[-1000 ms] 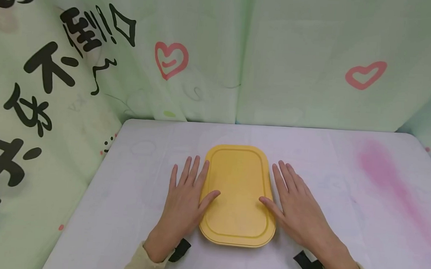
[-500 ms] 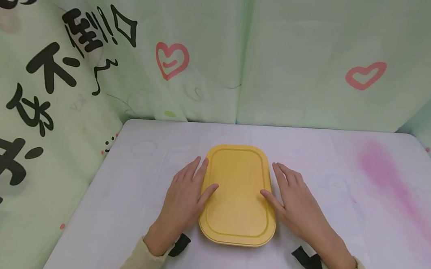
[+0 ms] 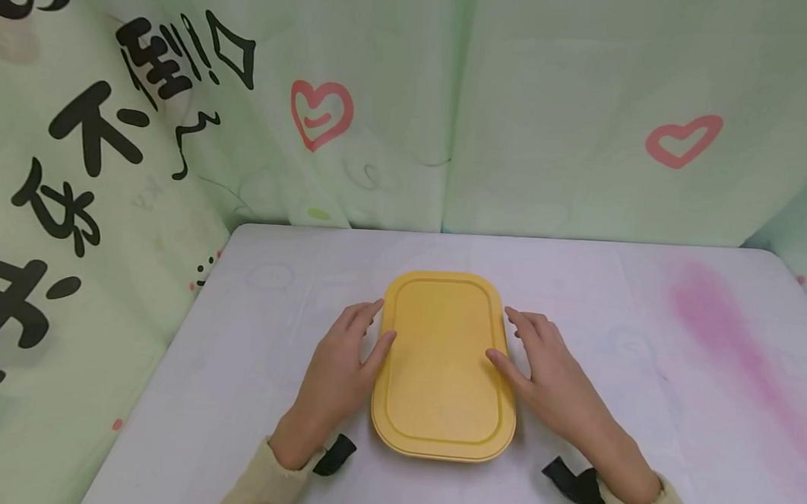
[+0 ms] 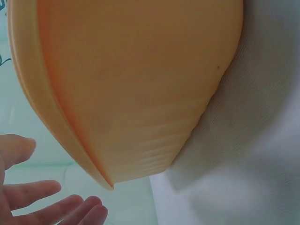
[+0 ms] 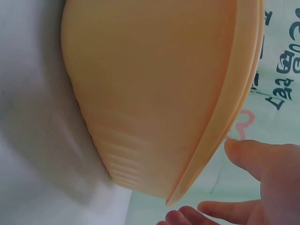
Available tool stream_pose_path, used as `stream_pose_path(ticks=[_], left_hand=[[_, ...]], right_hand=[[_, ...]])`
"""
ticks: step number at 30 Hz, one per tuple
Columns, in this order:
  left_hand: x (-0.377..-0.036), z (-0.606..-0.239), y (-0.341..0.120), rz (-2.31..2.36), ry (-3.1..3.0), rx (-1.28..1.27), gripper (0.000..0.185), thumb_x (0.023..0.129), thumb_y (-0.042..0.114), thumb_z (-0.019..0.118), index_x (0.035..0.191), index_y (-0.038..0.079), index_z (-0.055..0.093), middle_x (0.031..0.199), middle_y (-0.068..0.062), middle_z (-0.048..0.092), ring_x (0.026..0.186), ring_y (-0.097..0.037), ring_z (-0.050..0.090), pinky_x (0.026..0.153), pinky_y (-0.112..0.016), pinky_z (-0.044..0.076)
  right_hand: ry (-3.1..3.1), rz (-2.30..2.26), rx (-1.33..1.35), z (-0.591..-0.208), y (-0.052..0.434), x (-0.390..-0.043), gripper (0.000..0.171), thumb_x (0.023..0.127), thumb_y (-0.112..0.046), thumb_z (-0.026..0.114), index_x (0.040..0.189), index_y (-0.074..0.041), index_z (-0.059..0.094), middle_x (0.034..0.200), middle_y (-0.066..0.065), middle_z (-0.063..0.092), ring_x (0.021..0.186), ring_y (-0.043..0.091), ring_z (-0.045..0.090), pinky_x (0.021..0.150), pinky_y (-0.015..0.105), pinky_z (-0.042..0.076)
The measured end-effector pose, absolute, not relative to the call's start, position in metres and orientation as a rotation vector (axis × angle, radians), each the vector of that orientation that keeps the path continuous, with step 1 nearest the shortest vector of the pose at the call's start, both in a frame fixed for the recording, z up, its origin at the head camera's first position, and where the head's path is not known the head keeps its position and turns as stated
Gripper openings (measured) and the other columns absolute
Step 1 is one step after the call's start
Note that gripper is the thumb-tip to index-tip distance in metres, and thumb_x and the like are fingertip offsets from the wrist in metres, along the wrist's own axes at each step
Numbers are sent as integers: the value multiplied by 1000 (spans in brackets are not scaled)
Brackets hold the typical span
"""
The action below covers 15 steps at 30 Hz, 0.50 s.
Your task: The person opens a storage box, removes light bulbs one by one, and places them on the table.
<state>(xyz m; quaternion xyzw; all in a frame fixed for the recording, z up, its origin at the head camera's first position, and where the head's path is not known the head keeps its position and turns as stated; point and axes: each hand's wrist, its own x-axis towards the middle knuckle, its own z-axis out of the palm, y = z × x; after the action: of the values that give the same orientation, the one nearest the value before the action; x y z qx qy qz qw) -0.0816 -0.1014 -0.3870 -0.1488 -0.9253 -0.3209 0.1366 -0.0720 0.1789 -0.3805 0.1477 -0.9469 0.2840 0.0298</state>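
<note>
A yellow rectangular box with rounded corners and a flat, grooved lid (image 3: 447,368) stands on the table in the head view. Along its left side is my left hand (image 3: 334,378), fingers loosely bent and the thumb by the lid's edge. My right hand (image 3: 561,378) is at the opposite side, its thumb tip over the rim. In the left wrist view, the fingers and thumb appear apart from the box wall (image 4: 140,84). The right wrist view shows the thumb close to the rim of the box (image 5: 225,108); whether it touches, I cannot tell. The box's contents are hidden.
A pale white tablecloth (image 3: 248,350) with a pink patch (image 3: 712,306) covers the table. Green curtains (image 3: 553,138) with black writing and red hearts hang behind and at the left. Black straps (image 3: 335,455) show at both wrists.
The fingers of both hands have bent from straight and spread to loosely curved. My left thumb has drawn back toward the lid's left edge. The box stays in place.
</note>
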Motion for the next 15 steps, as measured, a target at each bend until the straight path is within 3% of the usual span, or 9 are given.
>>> stream_pose_path(ticks=[4, 15], left_hand=[[-83, -389, -101, -991, -2681, -414, 44, 98, 25, 63, 138, 6, 56, 128, -8, 58, 101, -22, 65, 84, -35, 57], [-87, -398, -103, -1173, -2675, -329, 39, 94, 17, 68, 131, 7, 61, 123, -10, 62, 97, -18, 66, 82, -33, 59]], right_hand=[[-2911, 945, 445, -383, 180, -74, 61, 99, -36, 61, 145, 0, 41, 132, 16, 48, 112, 30, 55, 90, 48, 52], [-2914, 1075, 418, -385, 180, -78, 51, 100, -29, 59, 140, 0, 46, 119, 12, 57, 96, 21, 60, 81, 42, 54]])
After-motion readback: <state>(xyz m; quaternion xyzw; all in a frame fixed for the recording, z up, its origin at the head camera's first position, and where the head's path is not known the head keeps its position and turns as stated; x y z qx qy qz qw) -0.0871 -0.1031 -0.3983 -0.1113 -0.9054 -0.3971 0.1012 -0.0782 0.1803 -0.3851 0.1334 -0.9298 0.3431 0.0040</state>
